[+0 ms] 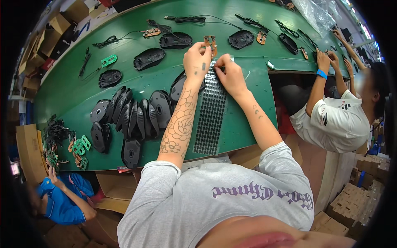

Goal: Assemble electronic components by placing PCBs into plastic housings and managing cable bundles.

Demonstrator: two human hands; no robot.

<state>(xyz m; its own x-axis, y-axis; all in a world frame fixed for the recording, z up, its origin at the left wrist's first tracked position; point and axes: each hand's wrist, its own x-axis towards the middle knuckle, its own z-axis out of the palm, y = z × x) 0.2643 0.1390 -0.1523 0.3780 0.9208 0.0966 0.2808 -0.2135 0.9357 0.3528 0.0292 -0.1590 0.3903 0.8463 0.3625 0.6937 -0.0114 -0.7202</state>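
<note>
My left hand (197, 61) is closed at the near end of a small brown circuit board (211, 44), gripping its edge. Just to the right, my right hand (232, 76) is bent over the far end of a long clear sheet of small black oval pads (210, 120). Its thumb and forefinger are pinched together; what they hold, if anything, is too small to make out. The sheet lies lengthwise between my forearms. Beside my left forearm rests a black mouse shell (177, 87), partly covered by the arm.
Several black mouse shells (132, 115) are piled on the green table (244, 124) at left. Beyond my hands lie open mouse bottoms (175, 40), cables (190, 19) and a green circuit board (109, 61). One person (335, 120) works at right, another (68, 196) at lower left.
</note>
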